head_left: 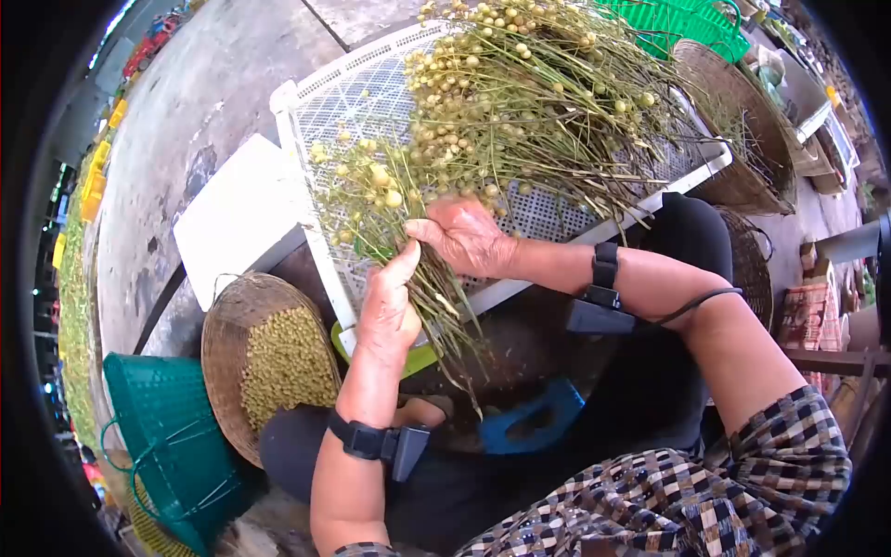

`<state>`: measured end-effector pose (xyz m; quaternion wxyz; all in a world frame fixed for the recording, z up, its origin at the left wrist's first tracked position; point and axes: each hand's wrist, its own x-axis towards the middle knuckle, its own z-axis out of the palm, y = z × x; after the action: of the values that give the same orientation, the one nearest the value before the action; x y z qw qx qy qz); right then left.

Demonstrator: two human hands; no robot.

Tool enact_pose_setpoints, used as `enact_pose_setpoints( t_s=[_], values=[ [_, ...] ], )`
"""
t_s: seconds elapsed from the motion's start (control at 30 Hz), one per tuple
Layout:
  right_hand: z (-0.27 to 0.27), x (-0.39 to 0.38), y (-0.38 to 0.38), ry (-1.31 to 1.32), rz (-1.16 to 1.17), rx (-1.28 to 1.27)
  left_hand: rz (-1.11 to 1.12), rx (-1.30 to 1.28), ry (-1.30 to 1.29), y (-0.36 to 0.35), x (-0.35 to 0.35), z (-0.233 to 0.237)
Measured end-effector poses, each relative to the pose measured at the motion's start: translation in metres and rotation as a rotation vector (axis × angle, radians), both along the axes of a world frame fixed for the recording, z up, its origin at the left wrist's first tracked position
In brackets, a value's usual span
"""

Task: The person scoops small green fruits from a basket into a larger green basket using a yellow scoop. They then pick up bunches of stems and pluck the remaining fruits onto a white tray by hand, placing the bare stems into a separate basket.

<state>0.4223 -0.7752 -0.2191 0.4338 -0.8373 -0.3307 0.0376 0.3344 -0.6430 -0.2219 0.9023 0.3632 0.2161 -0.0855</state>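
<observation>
My left hand is closed round a bunch of thin green stems, whose loose ends hang down over my lap. Above it, my right hand has its fingers curled at the same bunch, near the round yellowish fruits at its upper end. Both hands are over the near left part of a white perforated tray. A big heap of fruiting stems lies on the tray, with the fruits mostly to the left and the bare stalks to the right.
At the lower left, a wicker basket holds loose round fruits, beside a teal plastic basket. A white box stands left of the tray. Further right are a woven basket and a green basket. Something blue lies below my hands.
</observation>
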Motion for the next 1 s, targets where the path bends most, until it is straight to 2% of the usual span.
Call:
enact_pose_setpoints(
  t_s=[0.03, 0.07, 0.1, 0.17, 0.2, 0.23, 0.3, 0.33, 0.37, 0.43, 0.47, 0.5, 0.57, 0.6, 0.63, 0.7, 0.77, 0.83, 0.87, 0.9, 0.97, 1.0],
  values=[
    [0.008, 0.001, 0.001, 0.350, 0.047, -0.062, -0.035, 0.058, -0.015, 0.003, 0.002, 0.003],
    [-0.002, 0.010, 0.003, 0.154, 0.077, -0.106, 0.015, 0.068, 0.037, 0.001, 0.000, 0.004],
    [-0.002, 0.017, 0.002, 0.151, 0.074, -0.099, 0.012, 0.075, 0.034, 0.003, -0.002, 0.007],
    [0.021, 0.023, 0.001, -0.029, 0.036, -0.282, 0.025, 0.247, 0.073, 0.006, -0.004, 0.013],
    [0.037, 0.024, -0.003, -0.040, -0.053, -0.322, 0.044, 0.357, 0.065, 0.004, -0.004, 0.017],
    [0.042, 0.025, -0.003, -0.039, -0.055, -0.319, 0.041, 0.361, 0.065, 0.006, -0.004, 0.019],
    [0.047, 0.026, -0.005, -0.302, -0.162, 0.094, 0.030, 0.520, 0.119, 0.009, -0.006, 0.021],
    [0.049, 0.028, -0.005, -0.458, -0.112, 0.134, 0.078, 0.597, 0.091, 0.005, -0.006, 0.028],
    [0.042, 0.030, -0.003, -0.454, -0.116, 0.137, 0.074, 0.601, 0.094, 0.005, -0.007, 0.032],
    [0.030, 0.032, 0.002, -0.406, -0.052, 0.062, 0.029, 0.716, -0.036, 0.008, -0.006, 0.039],
    [0.030, 0.034, -0.001, -0.239, 0.026, 0.050, -0.002, 0.760, -0.028, 0.011, -0.007, 0.043],
    [0.031, 0.039, -0.003, -0.240, 0.017, 0.058, -0.009, 0.770, -0.032, 0.013, -0.008, 0.045],
    [0.040, 0.052, -0.006, 0.071, 0.140, 0.145, 0.001, 0.770, -0.047, 0.017, -0.010, 0.046],
    [0.044, 0.058, -0.011, 0.344, 0.191, 0.238, -0.005, 0.791, -0.040, 0.022, -0.011, 0.049],
    [0.049, 0.063, -0.015, 0.342, 0.190, 0.243, -0.007, 0.796, -0.041, 0.031, -0.011, 0.048],
    [0.055, 0.073, -0.023, 0.488, 0.014, 0.292, -0.030, 0.868, -0.058, 0.049, -0.012, 0.043],
    [0.059, 0.076, -0.031, 0.482, -0.027, 0.232, -0.011, 0.880, -0.077, 0.052, -0.015, 0.047],
    [0.060, 0.075, -0.032, 0.204, -0.016, 0.263, -0.088, 0.994, -0.070, 0.060, -0.013, 0.044],
    [0.059, 0.075, -0.026, 0.263, 0.063, 0.336, -0.133, 1.144, -0.070, 0.065, -0.010, 0.041],
    [0.056, 0.069, -0.022, 0.206, 0.047, 0.292, -0.136, 1.149, -0.076, 0.066, -0.010, 0.038],
    [0.059, 0.056, -0.022, 0.119, 0.202, 0.189, -0.140, 1.342, -0.287, 0.057, -0.008, 0.047],
    [0.055, 0.052, -0.019, 0.118, 0.194, 0.114, -0.233, 1.318, -0.218, 0.060, -0.006, 0.047]
  ],
)
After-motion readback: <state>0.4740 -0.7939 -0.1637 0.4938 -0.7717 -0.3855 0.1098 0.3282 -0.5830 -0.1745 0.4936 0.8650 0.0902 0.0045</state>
